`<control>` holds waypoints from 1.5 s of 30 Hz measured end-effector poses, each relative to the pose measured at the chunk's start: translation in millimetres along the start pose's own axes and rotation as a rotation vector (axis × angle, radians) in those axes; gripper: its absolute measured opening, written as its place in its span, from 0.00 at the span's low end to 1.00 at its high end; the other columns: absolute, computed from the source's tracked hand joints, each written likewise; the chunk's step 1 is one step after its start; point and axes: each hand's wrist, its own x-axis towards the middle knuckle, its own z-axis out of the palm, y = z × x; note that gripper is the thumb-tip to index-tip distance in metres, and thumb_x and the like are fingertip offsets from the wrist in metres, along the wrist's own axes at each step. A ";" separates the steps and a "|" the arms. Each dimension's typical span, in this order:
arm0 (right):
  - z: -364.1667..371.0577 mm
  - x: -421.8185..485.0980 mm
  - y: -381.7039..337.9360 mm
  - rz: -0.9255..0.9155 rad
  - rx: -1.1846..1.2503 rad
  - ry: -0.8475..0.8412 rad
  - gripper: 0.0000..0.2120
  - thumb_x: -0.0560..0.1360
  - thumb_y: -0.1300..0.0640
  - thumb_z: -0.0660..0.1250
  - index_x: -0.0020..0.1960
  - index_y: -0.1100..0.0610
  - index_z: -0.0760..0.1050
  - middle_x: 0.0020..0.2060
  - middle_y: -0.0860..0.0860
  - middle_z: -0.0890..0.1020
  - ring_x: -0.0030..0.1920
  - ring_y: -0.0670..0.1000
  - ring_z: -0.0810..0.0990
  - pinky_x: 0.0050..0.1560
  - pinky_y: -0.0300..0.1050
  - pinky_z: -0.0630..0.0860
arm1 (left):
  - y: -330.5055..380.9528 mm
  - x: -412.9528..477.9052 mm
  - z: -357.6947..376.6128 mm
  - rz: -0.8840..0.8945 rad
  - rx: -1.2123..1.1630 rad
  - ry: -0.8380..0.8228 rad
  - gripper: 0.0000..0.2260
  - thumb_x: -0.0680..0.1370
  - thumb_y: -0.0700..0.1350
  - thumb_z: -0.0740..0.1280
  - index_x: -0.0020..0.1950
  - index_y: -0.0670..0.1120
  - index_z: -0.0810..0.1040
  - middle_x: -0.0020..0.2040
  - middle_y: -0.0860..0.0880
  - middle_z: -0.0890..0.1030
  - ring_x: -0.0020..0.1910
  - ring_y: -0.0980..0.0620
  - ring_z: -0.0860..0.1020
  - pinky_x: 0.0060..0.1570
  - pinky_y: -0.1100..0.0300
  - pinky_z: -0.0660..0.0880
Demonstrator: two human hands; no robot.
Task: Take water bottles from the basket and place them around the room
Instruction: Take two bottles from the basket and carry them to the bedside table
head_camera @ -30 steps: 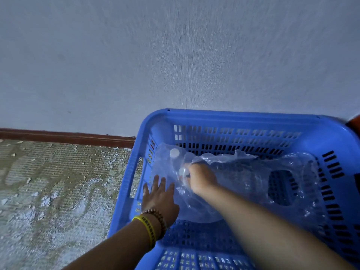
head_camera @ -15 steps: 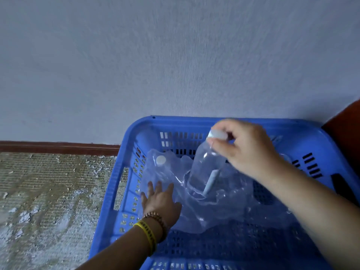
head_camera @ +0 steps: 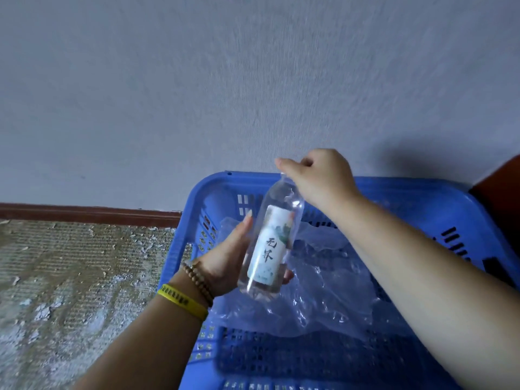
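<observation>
A clear water bottle with a white label hangs upright above the blue plastic basket. My right hand pinches its cap from above, so the cap is hidden. My left hand cups the lower half of the bottle from behind, palm up, fingers showing past its base. Crumpled clear plastic wrap lies in the basket below; I cannot tell whether other bottles are under it.
The basket stands against a pale textured wall. Left of it is worn, flaking floor and a dark red skirting board. A dark red-brown piece of furniture touches the basket's far right corner.
My right hand has lifted the bottle by its cap out of the wrap and above the basket. My left hand left the wrap and rose to hold the bottle's lower part.
</observation>
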 end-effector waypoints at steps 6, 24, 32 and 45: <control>21.8 -15.8 -5.9 -0.092 0.026 -0.109 0.23 0.68 0.37 0.67 0.37 0.58 0.75 0.33 0.52 0.79 0.37 0.53 0.77 0.39 0.48 0.73 | -5.2 6.4 -13.4 0.150 0.176 0.278 0.22 0.56 0.59 0.75 0.40 0.44 0.84 0.41 0.38 0.82 0.34 0.45 0.81 0.42 0.52 0.77; 102.7 -35.1 110.3 0.164 -0.079 -0.658 0.19 0.78 0.46 0.60 0.66 0.52 0.69 0.49 0.51 0.80 0.50 0.55 0.80 0.47 0.46 0.75 | -43.1 12.5 -68.0 0.229 0.193 0.788 0.13 0.60 0.57 0.72 0.41 0.55 0.85 0.41 0.50 0.86 0.43 0.50 0.84 0.48 0.52 0.78; 146.3 -25.9 103.0 0.183 -0.115 -0.525 0.09 0.69 0.53 0.73 0.41 0.53 0.73 0.38 0.50 0.79 0.41 0.51 0.78 0.38 0.40 0.70 | -49.7 19.1 -73.9 0.131 0.100 0.739 0.20 0.56 0.59 0.71 0.42 0.51 0.85 0.40 0.47 0.86 0.39 0.49 0.83 0.38 0.57 0.78; 175.1 -23.1 90.3 0.144 -0.200 -0.688 0.14 0.79 0.63 0.55 0.36 0.52 0.63 0.34 0.48 0.66 0.37 0.47 0.68 0.40 0.29 0.67 | -58.6 18.8 -70.9 0.083 0.130 0.661 0.17 0.65 0.57 0.66 0.42 0.46 0.85 0.39 0.44 0.85 0.37 0.48 0.83 0.39 0.56 0.77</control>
